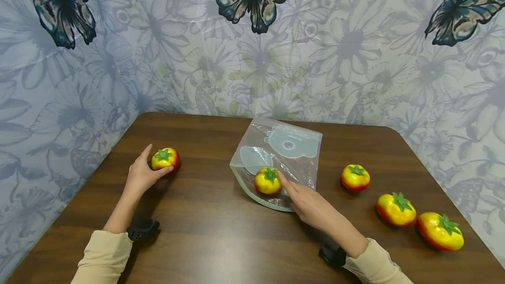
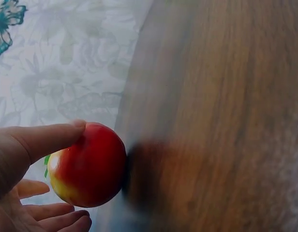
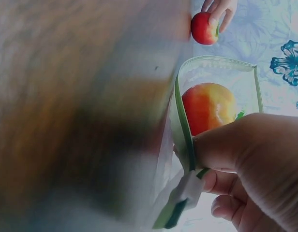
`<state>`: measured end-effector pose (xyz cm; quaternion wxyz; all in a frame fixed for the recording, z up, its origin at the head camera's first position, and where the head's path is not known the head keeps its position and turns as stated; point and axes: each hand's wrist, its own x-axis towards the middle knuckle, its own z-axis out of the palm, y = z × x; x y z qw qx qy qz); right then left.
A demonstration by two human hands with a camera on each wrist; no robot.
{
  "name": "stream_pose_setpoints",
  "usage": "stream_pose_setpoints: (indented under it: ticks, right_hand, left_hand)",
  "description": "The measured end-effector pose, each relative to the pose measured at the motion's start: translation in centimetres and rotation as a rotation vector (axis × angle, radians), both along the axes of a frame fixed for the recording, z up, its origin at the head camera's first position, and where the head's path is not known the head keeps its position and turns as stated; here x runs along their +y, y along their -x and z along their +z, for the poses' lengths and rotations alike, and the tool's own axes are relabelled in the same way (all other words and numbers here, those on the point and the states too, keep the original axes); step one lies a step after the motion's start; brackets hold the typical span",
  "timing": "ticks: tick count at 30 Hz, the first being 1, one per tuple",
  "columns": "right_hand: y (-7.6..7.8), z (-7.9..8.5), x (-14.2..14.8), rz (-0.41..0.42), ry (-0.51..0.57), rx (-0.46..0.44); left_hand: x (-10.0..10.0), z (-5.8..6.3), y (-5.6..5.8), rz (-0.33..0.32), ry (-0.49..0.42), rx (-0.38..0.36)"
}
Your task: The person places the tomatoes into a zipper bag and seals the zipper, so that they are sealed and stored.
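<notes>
A toy tomato (image 1: 165,158), yellow and red with a green star-shaped top, sits at the table's left. My left hand (image 1: 143,173) holds it, thumb on the near side and fingers round the far side. In the left wrist view the thumb presses the red skin of that tomato (image 2: 91,166). A clear zip bag (image 1: 246,143) with pale printed shapes lies mid-table. A second toy tomato (image 1: 267,182) is at its green-edged mouth. My right hand (image 1: 311,205) grips this tomato, index finger at its top; the right wrist view shows the thumb beside the bag's green zip strip (image 3: 184,121).
Three more toy tomatoes stand on the right: one (image 1: 355,178) nearest the bag, another (image 1: 396,209) closer to me, and a third (image 1: 439,231) by the right edge. The brown wooden table (image 1: 205,240) meets a wall covering (image 1: 165,56) with flowers and butterflies.
</notes>
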<state>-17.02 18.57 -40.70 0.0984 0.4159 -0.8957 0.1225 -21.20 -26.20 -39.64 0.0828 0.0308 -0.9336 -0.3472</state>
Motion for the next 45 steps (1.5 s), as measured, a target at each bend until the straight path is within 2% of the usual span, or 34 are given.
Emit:
stream_pose_setpoints:
  ticks: [11, 17, 23, 26, 31, 39, 45]
  right_hand:
    - [0.3, 0.2, 0.0, -0.013, -0.006, -0.003]
    - [-0.2, -0.1, -0.1, -0.017, -0.028, -0.039]
    - [-0.5, -0.3, -0.1, -0.011, -0.028, -0.021]
    - [-0.3, -0.2, -0.1, -0.001, -0.013, -0.009]
    - [-0.1, 0.1, 0.0, -0.003, -0.013, -0.024]
    - [0.0, 0.0, -0.1, 0.002, -0.007, -0.009]
    - [0.0, 0.1, -0.1, -0.007, -0.011, -0.012]
  left_hand:
    - [0.4, -0.4, 0.3, 0.038, 0.013, 0.017]
    - [0.5, -0.9, -0.3, 0.039, 0.013, 0.012]
    - [0.9, -1.0, -0.8, 0.031, 0.002, 0.037]
    - [1.3, -0.4, -0.8, 0.019, 0.002, 0.041]
    - [2.6, 1.0, -1.3, -0.041, -0.037, 0.054]
    - [5.7, 3.7, -2.7, -0.162, -0.132, 0.133]
    - [7.5, 5.1, -3.8, -0.199, -0.147, 0.164]
